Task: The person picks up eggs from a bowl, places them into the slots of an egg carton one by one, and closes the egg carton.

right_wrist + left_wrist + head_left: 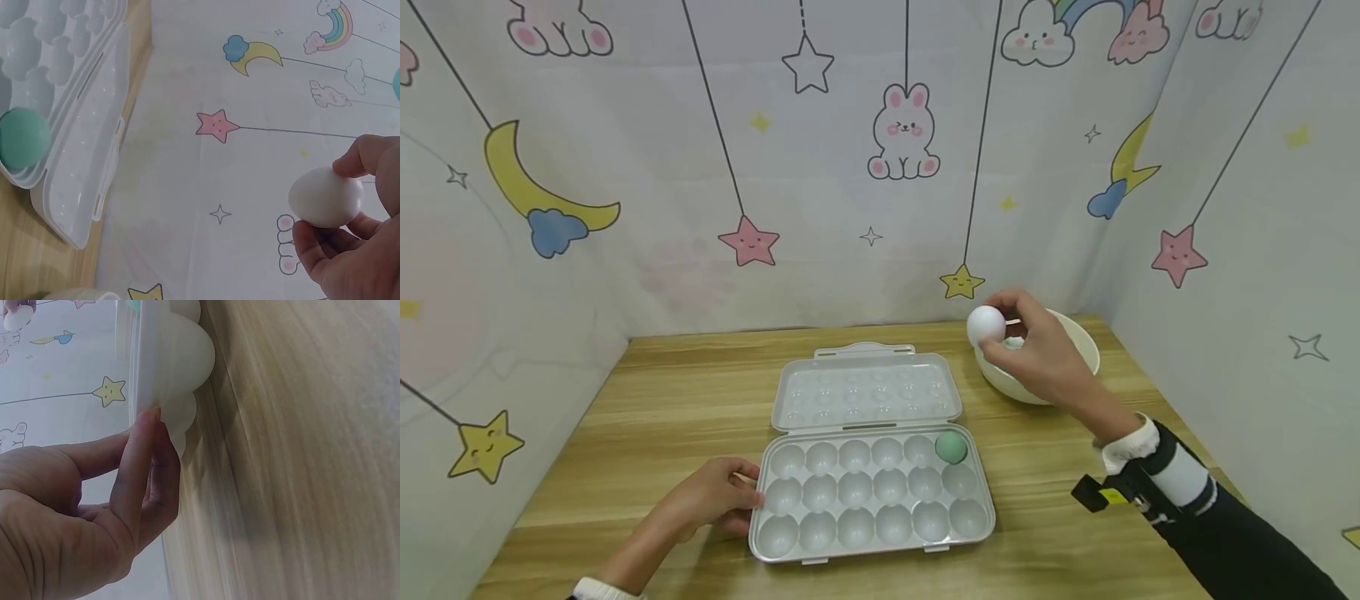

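A white egg [986, 325] is pinched between the thumb and fingers of my right hand [1043, 354], above the left rim of a cream bowl [1082, 342]. The right wrist view shows the egg [326, 197] held at the fingertips. My left hand [715, 500] pinches the left edge of a white plastic egg box [855, 528], thumb and fingertips at its rim in the left wrist view. The box lies with its lid [865, 392] folded back. One green egg [951, 447] sits in the back right cup; the other cups hold nothing.
The bowl stands at the back right of the wooden table [685, 392], partly hidden by my right hand, with something pale inside. A printed cloth [820, 283] hangs behind the table and along both sides.
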Demonstrator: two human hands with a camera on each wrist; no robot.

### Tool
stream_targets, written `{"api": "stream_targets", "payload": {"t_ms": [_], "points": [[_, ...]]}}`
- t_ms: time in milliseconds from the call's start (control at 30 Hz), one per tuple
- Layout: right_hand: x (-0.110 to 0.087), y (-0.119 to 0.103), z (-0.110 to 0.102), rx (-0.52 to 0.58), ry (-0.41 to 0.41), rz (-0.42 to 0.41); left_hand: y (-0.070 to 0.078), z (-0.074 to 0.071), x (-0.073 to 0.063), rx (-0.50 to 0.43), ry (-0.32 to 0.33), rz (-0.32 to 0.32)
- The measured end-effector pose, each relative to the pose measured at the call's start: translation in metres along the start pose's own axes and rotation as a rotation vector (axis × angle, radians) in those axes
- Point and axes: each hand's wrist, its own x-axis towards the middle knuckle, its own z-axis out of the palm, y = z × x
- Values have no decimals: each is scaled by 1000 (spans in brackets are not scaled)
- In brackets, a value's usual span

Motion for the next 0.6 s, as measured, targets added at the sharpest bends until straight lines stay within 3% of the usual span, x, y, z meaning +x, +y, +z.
{"api": "stream_targets", "payload": {"t_ms": [600], "points": [[-30, 24, 55, 42, -172, -8, 1, 0, 0, -4, 3, -6]]}}
